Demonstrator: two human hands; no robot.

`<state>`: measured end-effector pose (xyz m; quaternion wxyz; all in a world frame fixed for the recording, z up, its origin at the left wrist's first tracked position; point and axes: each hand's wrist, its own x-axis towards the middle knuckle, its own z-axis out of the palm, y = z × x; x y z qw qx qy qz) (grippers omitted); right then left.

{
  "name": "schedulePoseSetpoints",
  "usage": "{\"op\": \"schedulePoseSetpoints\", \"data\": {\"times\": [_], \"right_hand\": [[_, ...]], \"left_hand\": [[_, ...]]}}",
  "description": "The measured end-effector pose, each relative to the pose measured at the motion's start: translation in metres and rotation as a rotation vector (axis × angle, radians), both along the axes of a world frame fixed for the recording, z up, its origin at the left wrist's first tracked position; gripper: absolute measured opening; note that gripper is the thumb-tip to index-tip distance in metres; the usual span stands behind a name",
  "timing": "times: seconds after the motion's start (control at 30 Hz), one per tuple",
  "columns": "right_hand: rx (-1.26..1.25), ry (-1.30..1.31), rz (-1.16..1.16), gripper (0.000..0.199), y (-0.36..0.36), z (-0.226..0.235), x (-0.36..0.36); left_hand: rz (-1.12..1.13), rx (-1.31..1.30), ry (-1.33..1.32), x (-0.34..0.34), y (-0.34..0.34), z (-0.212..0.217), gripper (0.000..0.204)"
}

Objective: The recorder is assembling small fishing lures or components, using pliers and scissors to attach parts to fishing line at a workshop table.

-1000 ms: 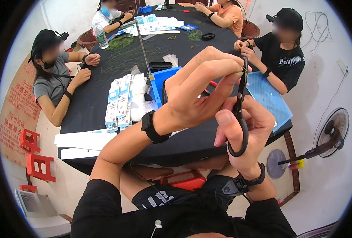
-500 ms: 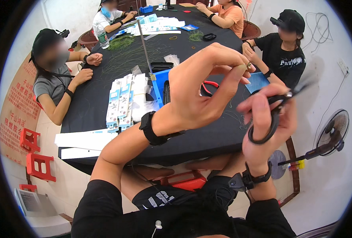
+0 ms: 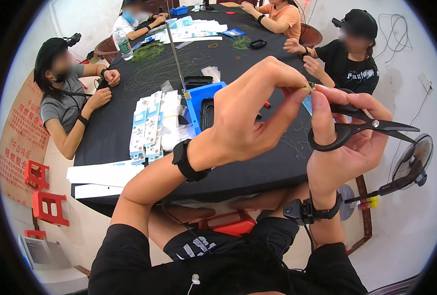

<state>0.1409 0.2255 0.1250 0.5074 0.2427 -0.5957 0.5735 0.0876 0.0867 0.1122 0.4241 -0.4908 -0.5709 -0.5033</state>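
My left hand (image 3: 250,110) is raised over the near side of the table, its thumb and forefinger pinched on a tiny greenish thing (image 3: 312,85) too small to name. Close against it, my right hand (image 3: 344,142) holds black-handled scissors (image 3: 393,127), the handle loop around the fingers. The scissor blades point right, away from the left hand, slightly apart. The right thumb and forefinger tips meet at the tiny thing beside the left fingertips. Whatever thread runs from it cannot be made out.
A black-covered table (image 3: 257,172) bears a blue tray (image 3: 195,110), stacked printed cards (image 3: 147,125), white strips (image 3: 105,172) and green line (image 3: 149,51). A metal rod (image 3: 175,54) stands by the tray. Several people sit around. A fan (image 3: 417,160) stands at right.
My right hand has moved up and left, bringing its fingertips to the left hand's pinch. The scissors have turned to point right. My left hand stays nearly in place.
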Motion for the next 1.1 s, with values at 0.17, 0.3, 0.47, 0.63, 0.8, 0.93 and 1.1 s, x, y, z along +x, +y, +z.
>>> {"op": "schedulePoseSetpoints", "data": {"times": [0.17,0.3,0.47,0.63,0.8,0.93,1.1], "right_hand": [[-0.004,0.028,0.015,0.041,0.002,-0.001,-0.003],[0.046,0.044,0.005,0.041,0.006,-0.003,-0.004],[0.065,0.038,0.005,0.042,0.009,-0.006,-0.005],[0.111,0.04,-0.019,0.043,0.014,-0.007,-0.004],[0.058,0.06,0.013,0.044,0.013,-0.007,-0.006],[0.054,0.026,-0.027,0.045,0.011,-0.006,-0.003],[0.089,0.008,-0.036,0.046,0.012,-0.005,0.001]], "left_hand": [[0.037,0.034,0.1,-0.004,0.004,-0.001,0.018],[0.088,0.043,0.141,-0.003,0.006,-0.001,0.019],[0.111,0.045,0.166,-0.004,0.007,-0.002,0.02],[0.101,0.033,0.158,-0.003,0.008,-0.004,0.02],[0.098,0.029,0.146,-0.003,0.008,-0.004,0.019],[0.093,0.026,0.142,-0.003,0.009,-0.005,0.019],[0.094,0.025,0.163,-0.005,0.008,-0.004,0.02]]}}
